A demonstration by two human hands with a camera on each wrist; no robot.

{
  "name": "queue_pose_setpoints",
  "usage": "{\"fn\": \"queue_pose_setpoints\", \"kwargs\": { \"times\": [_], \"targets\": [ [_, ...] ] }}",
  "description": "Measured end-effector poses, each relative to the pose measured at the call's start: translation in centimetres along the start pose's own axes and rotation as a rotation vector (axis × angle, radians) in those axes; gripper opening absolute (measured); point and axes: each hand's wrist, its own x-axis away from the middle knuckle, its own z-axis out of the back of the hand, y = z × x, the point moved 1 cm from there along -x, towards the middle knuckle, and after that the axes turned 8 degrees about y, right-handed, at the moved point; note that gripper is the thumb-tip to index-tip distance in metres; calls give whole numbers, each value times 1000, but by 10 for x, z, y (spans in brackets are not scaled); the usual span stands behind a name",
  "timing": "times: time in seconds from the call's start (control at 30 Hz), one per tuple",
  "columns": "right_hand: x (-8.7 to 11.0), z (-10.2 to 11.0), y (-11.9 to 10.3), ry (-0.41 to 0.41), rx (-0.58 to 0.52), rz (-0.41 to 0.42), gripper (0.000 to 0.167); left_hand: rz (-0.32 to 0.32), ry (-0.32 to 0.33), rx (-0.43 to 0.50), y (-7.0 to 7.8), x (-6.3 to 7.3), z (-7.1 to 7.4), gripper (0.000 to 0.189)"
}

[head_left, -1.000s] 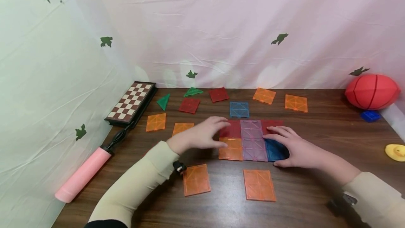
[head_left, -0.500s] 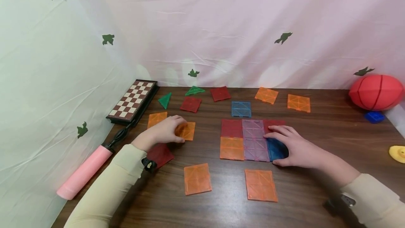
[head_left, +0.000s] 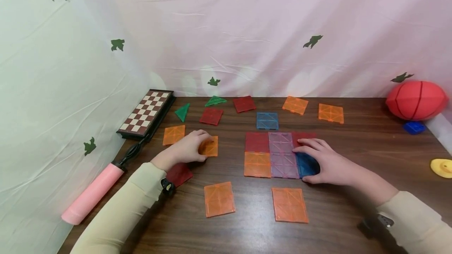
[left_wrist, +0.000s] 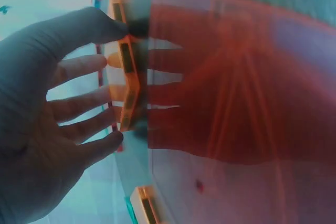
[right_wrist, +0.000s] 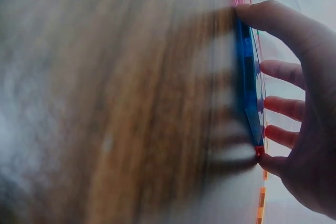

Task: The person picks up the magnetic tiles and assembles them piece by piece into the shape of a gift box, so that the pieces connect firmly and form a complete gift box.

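My left hand (head_left: 187,147) spans an orange square magnetic tile (head_left: 212,148) on the table's left, with thumb and fingers at its edges. In the left wrist view the thumb (left_wrist: 107,27) meets one end of that tile, with the fingertips along it. My right hand (head_left: 330,164) holds the blue tile (head_left: 304,164) at the right of a joined panel, thumb at its near edge. The panel also has purple tiles (head_left: 282,154) in the middle, an orange tile (head_left: 257,164) and a red tile (head_left: 256,142) on the left, and red (head_left: 306,134) behind the blue one.
Loose orange tiles (head_left: 219,199) lie in front of the panel. A red tile (head_left: 179,174) sits below my left wrist. Behind are a blue tile (head_left: 267,120) and green triangles (head_left: 182,112). A chessboard (head_left: 145,113), pink pump (head_left: 92,194), red ball (head_left: 416,100) and yellow duck (head_left: 441,167) stand at the sides.
My left hand has moved left from beside the panel to the loose orange tile, arriving there half a second ago. The right hand has stayed at the blue tile.
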Motion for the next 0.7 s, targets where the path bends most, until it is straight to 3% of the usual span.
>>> {"fn": "queue_pose_setpoints", "kwargs": {
  "times": [0.2,0.7],
  "targets": [
    [-1,0,0,0,-3,2,79,-23,-3,23,15,-4,-9,57],
    [0,1,-2,3,9,6,80,-156,-18,52,52,-5,-28,55]
  ]
}}
